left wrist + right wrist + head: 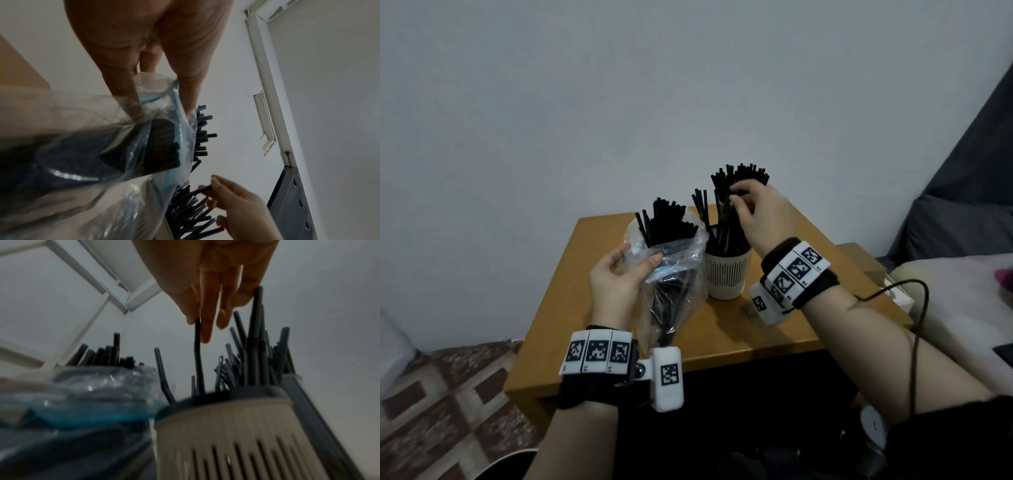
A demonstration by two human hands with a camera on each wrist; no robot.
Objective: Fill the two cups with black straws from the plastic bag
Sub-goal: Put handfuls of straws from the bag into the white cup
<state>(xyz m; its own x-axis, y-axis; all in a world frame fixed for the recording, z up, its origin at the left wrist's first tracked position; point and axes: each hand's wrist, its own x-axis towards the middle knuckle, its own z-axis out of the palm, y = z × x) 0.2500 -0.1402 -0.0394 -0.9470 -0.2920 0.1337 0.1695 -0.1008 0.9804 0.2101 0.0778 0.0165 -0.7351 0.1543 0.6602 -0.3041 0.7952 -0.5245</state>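
We hold the plastic bag (671,274) upright in our left hand (616,284), fingers and thumb pinching the crumpled film just below its mouth, with a bundle of black straws (667,222) standing out of the top. Our right hand (760,219) is above the near cup (727,274), thumb and fingertips pinching a single straw (198,356) whose lower end is already among the others inside that cup. The cup is white with slotted sides and stands on the wooden worktop (722,329), just beside the bag. A second clump of straws (743,174) rises behind our right hand; we judge it sits in the other cup, which we cannot see.

To finish this step well, we should steer the pinched straw straight down into a gap and release only once its end has reached the bottom. Pushing at an angle could bend it or lever neighbouring straws out. We keep the bag steady and its mouth open, clear of the cup, so the next pick is easy. The light cup could tip if nudged.
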